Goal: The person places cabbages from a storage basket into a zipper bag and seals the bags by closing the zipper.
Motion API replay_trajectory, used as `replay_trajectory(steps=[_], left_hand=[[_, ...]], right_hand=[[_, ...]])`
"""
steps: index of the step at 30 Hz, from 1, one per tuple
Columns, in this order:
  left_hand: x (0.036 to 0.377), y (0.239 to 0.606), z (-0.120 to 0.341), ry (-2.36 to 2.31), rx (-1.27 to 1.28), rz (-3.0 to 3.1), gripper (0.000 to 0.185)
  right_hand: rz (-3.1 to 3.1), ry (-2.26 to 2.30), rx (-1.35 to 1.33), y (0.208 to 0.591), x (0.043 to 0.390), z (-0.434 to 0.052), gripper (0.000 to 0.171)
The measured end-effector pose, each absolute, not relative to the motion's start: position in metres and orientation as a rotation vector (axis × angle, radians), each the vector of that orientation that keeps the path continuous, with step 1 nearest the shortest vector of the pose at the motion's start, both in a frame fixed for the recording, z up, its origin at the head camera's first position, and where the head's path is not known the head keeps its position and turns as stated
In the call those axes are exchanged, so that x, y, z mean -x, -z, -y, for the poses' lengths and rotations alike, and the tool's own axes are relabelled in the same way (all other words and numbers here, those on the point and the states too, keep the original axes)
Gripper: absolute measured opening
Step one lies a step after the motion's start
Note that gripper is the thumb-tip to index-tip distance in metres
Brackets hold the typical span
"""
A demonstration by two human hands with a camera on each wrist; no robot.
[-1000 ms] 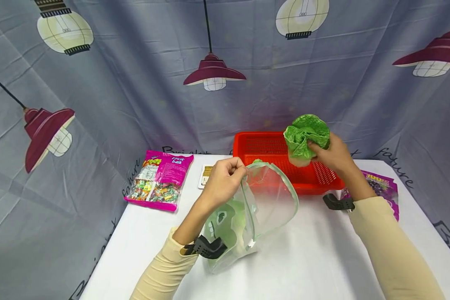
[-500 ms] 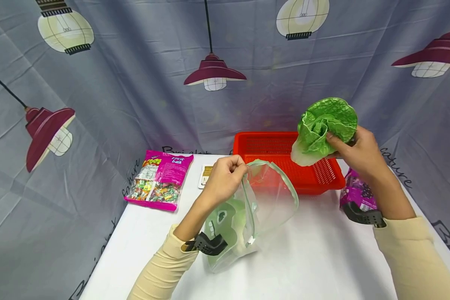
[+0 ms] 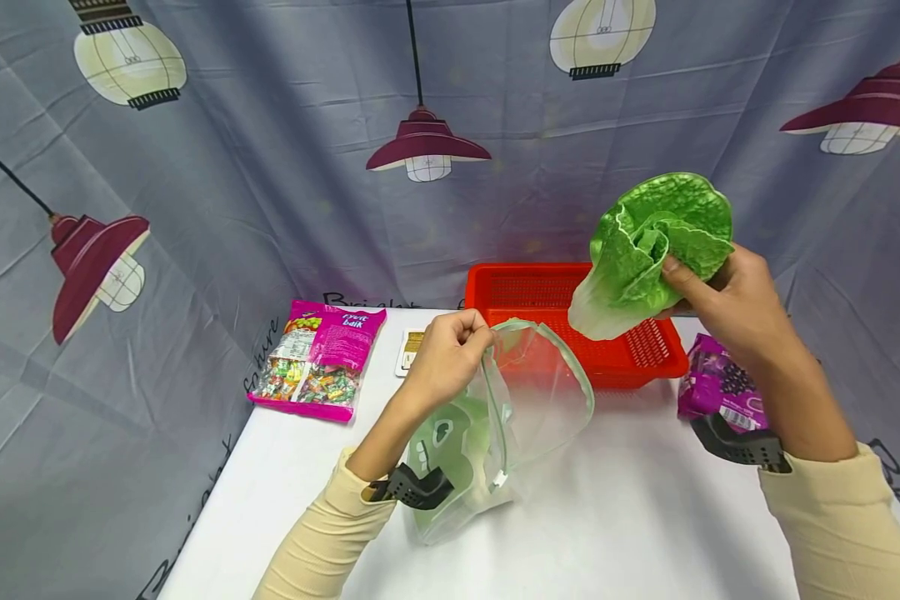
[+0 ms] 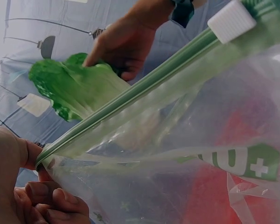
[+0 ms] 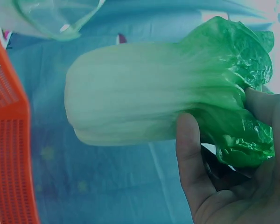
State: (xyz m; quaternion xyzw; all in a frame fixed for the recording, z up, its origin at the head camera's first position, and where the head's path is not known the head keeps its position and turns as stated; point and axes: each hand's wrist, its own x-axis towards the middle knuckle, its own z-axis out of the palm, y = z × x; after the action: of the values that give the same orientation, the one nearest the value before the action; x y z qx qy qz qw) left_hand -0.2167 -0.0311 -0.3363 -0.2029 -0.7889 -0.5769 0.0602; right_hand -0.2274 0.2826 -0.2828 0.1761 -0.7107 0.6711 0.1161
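In the head view my left hand pinches the rim of a clear and green zip bag, whose mouth gapes to the right. The left wrist view shows the bag's green zip strip and its white slider. My right hand grips a napa cabbage by its leafy end, holding it up in the air to the right of the bag. Its pale base points down and left, over the red basket. In the right wrist view, thumb and fingers lie around the green leaves.
A pink bag of wrapped candies lies at the table's left. Behind my left hand is a small white-edged item, partly hidden. A purple packet lies under my right forearm. A grey curtain closes off the back.
My right hand has raised the cabbage from above the basket, up and to the right, closer to the camera. My left hand and the bag have stayed in place.
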Motion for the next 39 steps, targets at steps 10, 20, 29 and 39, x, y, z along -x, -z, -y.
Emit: replay_trajectory(steps=[10,20,29,39], left_hand=[[0.217,0.336,0.031,1.732,0.601,2.394,0.023],[0.217,0.337,0.031,1.755,0.590,2.375,0.023],[0.217,0.339,0.030,1.772,0.591,2.360,0.023],[0.214,0.338,0.031,1.787,0.608,2.345,0.023]], right_hand=[[2.155,-1.788,-0.569,0.279,0.209,-0.264,0.023],[2.245,-1.610,-0.565,0.296,0.205,-0.249,0.022],[2.181,-1.750,-0.689,0.297,0.197,-0.243,0.031],[2.452,-1.581,-0.732,0.314,0.190,-0.236,0.030]])
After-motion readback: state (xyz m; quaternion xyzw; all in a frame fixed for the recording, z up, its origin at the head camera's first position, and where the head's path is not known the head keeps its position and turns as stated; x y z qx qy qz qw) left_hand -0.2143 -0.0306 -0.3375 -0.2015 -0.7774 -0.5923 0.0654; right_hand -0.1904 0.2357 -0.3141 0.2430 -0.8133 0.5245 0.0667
